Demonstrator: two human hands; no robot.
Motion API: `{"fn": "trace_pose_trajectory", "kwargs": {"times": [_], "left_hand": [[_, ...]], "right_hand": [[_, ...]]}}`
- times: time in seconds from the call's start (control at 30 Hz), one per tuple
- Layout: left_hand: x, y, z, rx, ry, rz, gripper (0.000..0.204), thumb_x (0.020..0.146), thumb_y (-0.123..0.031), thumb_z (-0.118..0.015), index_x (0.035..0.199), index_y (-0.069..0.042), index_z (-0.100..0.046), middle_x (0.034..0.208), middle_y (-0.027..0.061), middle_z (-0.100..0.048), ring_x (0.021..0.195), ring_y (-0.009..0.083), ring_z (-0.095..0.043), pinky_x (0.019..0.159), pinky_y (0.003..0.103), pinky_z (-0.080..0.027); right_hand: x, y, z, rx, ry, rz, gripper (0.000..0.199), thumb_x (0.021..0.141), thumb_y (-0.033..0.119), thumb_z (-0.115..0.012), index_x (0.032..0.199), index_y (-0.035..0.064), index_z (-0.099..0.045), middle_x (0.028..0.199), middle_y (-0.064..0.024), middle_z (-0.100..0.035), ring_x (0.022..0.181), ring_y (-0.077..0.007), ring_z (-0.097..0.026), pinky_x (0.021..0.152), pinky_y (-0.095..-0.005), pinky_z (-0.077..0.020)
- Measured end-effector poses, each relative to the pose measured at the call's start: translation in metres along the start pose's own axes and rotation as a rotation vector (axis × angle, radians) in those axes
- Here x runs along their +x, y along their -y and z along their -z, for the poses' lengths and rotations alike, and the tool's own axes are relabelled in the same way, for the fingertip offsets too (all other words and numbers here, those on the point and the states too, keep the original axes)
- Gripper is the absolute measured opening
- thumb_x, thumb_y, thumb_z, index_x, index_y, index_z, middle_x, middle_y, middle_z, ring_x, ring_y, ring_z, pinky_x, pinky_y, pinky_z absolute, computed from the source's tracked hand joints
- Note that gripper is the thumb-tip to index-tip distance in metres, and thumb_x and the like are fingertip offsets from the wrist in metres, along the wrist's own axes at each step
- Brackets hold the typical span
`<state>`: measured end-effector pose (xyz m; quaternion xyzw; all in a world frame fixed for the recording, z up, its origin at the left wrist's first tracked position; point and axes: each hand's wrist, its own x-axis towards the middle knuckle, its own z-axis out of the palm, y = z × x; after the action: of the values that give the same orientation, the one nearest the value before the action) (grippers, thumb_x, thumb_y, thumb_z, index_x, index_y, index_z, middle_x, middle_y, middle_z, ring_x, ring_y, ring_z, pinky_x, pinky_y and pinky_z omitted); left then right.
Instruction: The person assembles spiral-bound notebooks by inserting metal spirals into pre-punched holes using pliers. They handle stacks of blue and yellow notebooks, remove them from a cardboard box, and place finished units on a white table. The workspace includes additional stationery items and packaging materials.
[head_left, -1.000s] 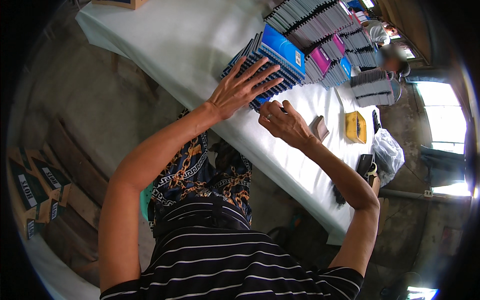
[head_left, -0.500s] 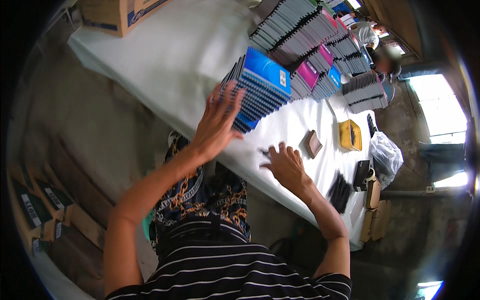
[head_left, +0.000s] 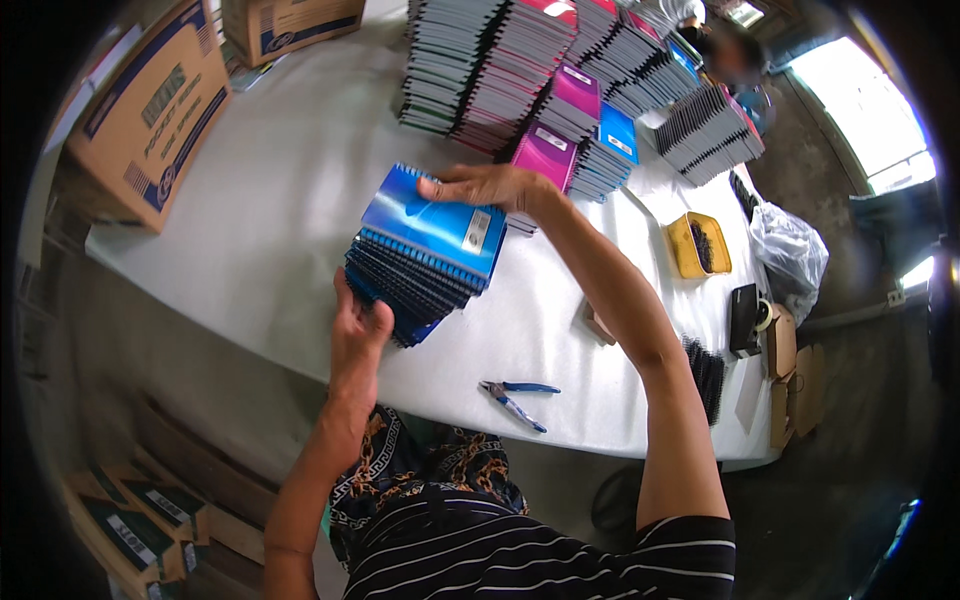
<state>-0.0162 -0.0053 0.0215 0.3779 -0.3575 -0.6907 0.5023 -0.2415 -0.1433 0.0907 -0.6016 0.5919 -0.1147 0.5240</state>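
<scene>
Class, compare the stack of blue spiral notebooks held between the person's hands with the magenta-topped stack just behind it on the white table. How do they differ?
The blue stack is tilted and fanned; the magenta stack lies flat and squared. Left hand and right hand grip the blue stack; nobody touches the magenta stack. Covers differ: blue, magenta. Both hold spiral-bound notebooks.

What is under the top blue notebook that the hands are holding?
Under the top blue notebook lies a fanned stack of spiral notebooks, resting on the white table. Only their edges show; their covers are hidden. The left hand and right hand grip the stack.

notebook stack (head_left: pixel 425 260) on table (head_left: pixel 280 200) | pliers (head_left: pixel 515 397) in front | carton (head_left: pixel 150 105) left
</scene>
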Motion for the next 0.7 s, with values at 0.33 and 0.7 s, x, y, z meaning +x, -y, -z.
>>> {"fn": "trace_pose_trajectory", "kwargs": {"times": [0.33, 0.7], "left_hand": [[0.075, -0.024, -0.011, 0.342, 0.243, 0.170, 0.104, 0.079, -0.057, -0.071, 0.151, -0.005, -0.018, 0.147, 0.0201, -0.035, 0.139, 0.0336, -0.029, 0.113, 0.043, -0.025], [0.044, -0.054, -0.052, 1.318, 0.225, -0.305, 0.053, 0.095, -0.028, -0.054, 0.136, 0.004, -0.044, 0.155, 0.0246, -0.012, 0.140, 0.0520, -0.014, 0.107, 0.062, -0.027]], "right_hand": [[-0.082, -0.014, -0.045, 0.767, -0.346, -0.120, 0.072, 0.090, 0.054, -0.059, 0.129, -0.0050, -0.049, 0.112, -0.0183, -0.060, 0.093, -0.0207, -0.062, 0.082, -0.0327, -0.0532], [-0.109, -0.024, -0.037, 0.597, -0.469, -0.248, 0.054, 0.086, 0.041, -0.070, 0.106, -0.0089, -0.062, 0.088, -0.0126, -0.065, 0.080, -0.0139, -0.058, 0.069, -0.0277, -0.0469]]}}
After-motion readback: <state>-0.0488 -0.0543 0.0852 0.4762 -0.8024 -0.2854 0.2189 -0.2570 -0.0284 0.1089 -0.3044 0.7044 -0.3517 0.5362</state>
